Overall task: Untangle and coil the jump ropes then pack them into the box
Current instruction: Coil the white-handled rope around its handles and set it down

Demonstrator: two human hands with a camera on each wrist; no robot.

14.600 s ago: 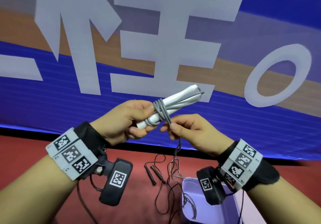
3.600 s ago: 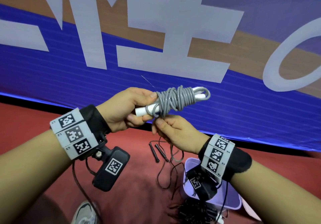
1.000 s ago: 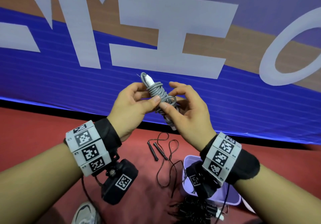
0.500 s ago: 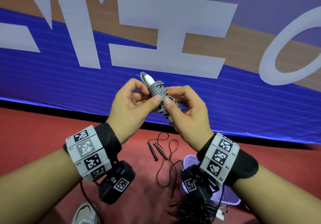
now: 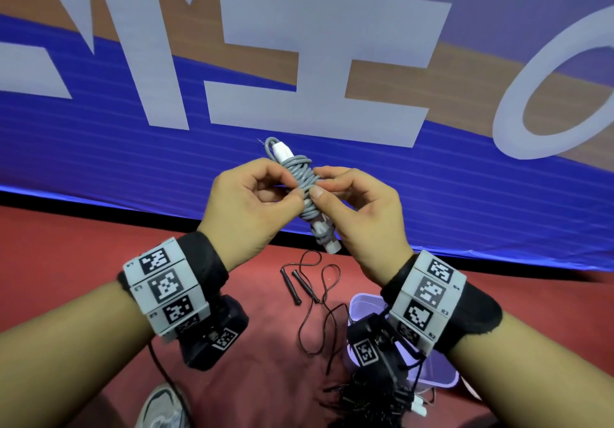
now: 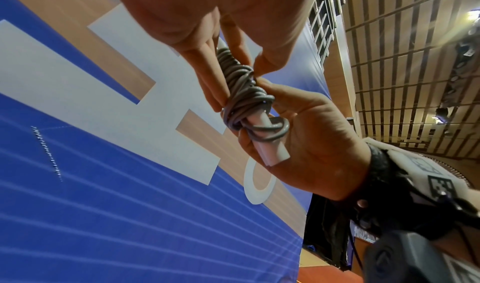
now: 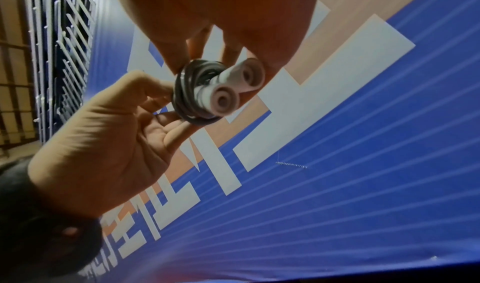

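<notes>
My left grip [image 6: 207,16] enters from the top; its fingers [image 6: 207,78] run down along the coiled grey jump rope [image 6: 241,94], thumb tip pressing the wraps from the other side. My right grip [image 6: 306,135] comes from lower right, its thumb on the coil, palm behind the bundle. Two white handles [image 6: 270,152] protrude from the lower end, side by side, against the right palm. Behind: blue banner [image 6: 130,205] with pale lettering and tan bands; slatted wall [image 6: 415,61] at right.
</notes>
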